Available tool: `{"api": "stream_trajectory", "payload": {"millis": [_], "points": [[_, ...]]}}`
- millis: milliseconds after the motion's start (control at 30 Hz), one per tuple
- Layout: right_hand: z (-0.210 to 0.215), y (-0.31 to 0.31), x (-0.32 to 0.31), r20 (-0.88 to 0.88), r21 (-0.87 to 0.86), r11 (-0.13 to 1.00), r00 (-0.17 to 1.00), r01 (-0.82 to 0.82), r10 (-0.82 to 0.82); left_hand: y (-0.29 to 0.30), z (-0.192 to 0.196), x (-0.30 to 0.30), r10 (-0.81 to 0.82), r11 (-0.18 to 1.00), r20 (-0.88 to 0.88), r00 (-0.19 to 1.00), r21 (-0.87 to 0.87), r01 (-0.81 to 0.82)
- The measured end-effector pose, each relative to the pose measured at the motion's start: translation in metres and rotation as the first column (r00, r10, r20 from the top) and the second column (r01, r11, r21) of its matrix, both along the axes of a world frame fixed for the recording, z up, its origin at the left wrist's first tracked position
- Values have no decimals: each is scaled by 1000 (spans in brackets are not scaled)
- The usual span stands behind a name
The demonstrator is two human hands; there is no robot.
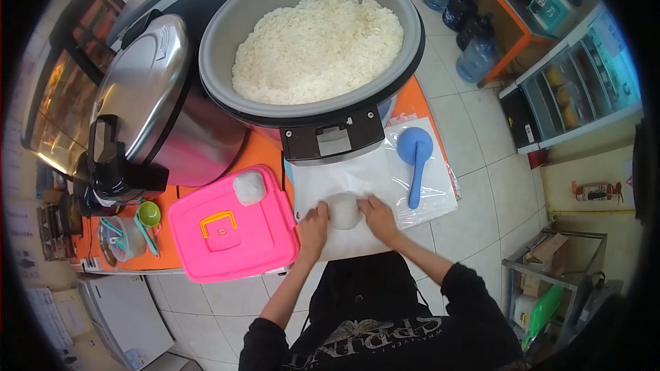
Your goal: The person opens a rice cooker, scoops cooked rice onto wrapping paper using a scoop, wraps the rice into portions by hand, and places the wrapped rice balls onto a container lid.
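A smooth, round whitish-grey dome, like a small upturned bowl [344,211], is on white paper [313,182] at the table's front edge. My left hand [314,229] pinches its left edge with curled fingers. On its right edge, my right hand [377,218] is closed in the same way. A blue rice paddle [415,165] rests to the right on a stack of plastic-wrapped white sheets [440,182]. Beyond my hands stands an open rice cooker [333,143], full of white cooked rice [320,48].
Left of the paper is a pink lidded box [206,251] with a yellow handle and a second whitish rounded piece [249,187] on top. A closed steel rice cooker [155,103] stands behind it. Farther left are a tub of utensils [124,240] and a green cup [148,214].
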State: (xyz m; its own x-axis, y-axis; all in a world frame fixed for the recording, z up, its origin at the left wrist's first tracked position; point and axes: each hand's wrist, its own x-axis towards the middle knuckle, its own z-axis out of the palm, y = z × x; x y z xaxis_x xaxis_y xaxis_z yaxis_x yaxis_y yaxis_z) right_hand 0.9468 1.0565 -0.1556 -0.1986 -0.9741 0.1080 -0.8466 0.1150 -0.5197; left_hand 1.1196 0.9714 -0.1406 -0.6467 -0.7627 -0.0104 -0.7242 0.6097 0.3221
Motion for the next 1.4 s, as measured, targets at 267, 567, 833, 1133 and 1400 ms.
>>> {"api": "stream_trajectory", "payload": {"millis": [267,567,833,1133,1400], "points": [[49,-19,39,283,314,920,902,233,-325,-27,8,-14,90,971,-23,996,224,-82],[67,12,17,942,324,928,-23,-183,-334,11,73,-4,381,305,-506,774,859,411],[89,27,53,929,346,936,-167,65,-332,61,83,-8,554,667,-440,707,743,-61],[111,-8,64,177,-16,1000,984,14,-11,31,27,39,981,193,-184,-65,967,165],[76,-24,-92,-68,380,684,756,622,-651,-66,-5,109,867,360,-491,80,508,-783]]}}
